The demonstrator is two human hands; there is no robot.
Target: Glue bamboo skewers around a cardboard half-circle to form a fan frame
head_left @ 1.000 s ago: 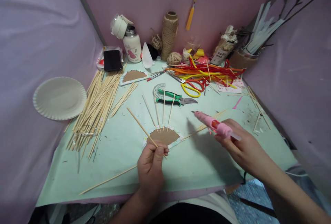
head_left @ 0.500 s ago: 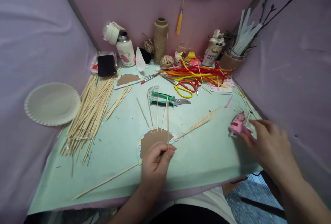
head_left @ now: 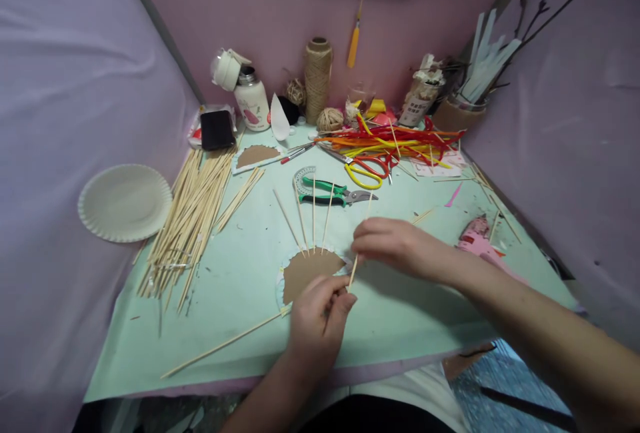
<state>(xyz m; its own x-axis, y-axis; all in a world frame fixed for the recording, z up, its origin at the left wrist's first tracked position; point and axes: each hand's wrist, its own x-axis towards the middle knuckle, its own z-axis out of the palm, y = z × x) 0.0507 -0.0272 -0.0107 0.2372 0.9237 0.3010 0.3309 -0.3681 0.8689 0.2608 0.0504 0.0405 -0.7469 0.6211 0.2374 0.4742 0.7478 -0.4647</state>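
My left hand (head_left: 323, 316) pinches the lower end of a thin wooden stick (head_left: 354, 271) in front of me. My right hand (head_left: 387, 241) has its fingers closed on the same stick higher up, and its tip pokes out above them. Just beyond my left hand lies a brown cardboard half-round (head_left: 310, 271) with a pale scalloped rim, partly covered by that hand. Several sticks (head_left: 314, 219) fan out from its far edge. A longer stick (head_left: 225, 343) runs from its near left corner. The pink glue gun (head_left: 480, 243) rests on the table beyond my right forearm.
Many wooden sticks (head_left: 193, 213) are heaped at left beside a white paper plate (head_left: 125, 203). Green-handled pruning shears (head_left: 325, 191) and scissors (head_left: 367, 169) lie mid-table. Behind are red and yellow strips (head_left: 400, 143), a twine spool (head_left: 318, 79) and a white bottle (head_left: 251, 103).
My right hand has left the glue gun and come across to the stick in my left hand. The glue gun stays on the table. The view has shifted slightly.
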